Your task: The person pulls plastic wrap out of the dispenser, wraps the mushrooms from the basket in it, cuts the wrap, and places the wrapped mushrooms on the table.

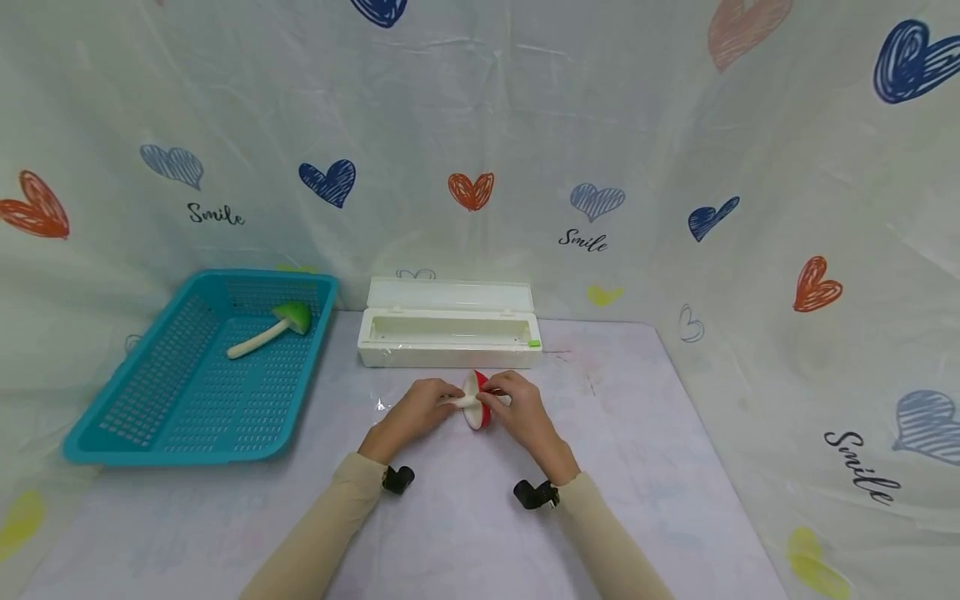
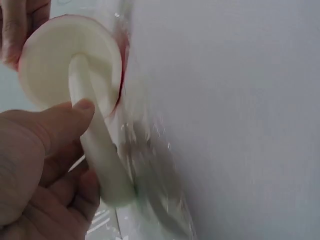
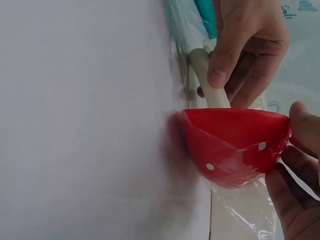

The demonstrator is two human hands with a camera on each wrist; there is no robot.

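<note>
A toy mushroom with a red, white-spotted cap (image 3: 235, 147) and a pale stem (image 2: 102, 155) is between both hands, in front of a white box. My left hand (image 1: 422, 410) pinches the stem between thumb and fingers, plain in the left wrist view. At the cap's rim, my right hand (image 1: 525, 412) grips with thumb and fingertips. Clear plastic film (image 2: 155, 165) lies crinkled beside the stem, and some shiny film seems to cling to the cap in the right wrist view. How far the film goes round the mushroom I cannot tell.
Just behind the hands stands the long white box (image 1: 450, 357), its lid (image 1: 450, 294) raised and a green tab (image 1: 534, 343) at its right end. To the left, a blue perforated basket (image 1: 292, 417) holds a green-capped toy mushroom (image 1: 292, 315). A heart-printed curtain (image 1: 420, 108) hangs behind.
</note>
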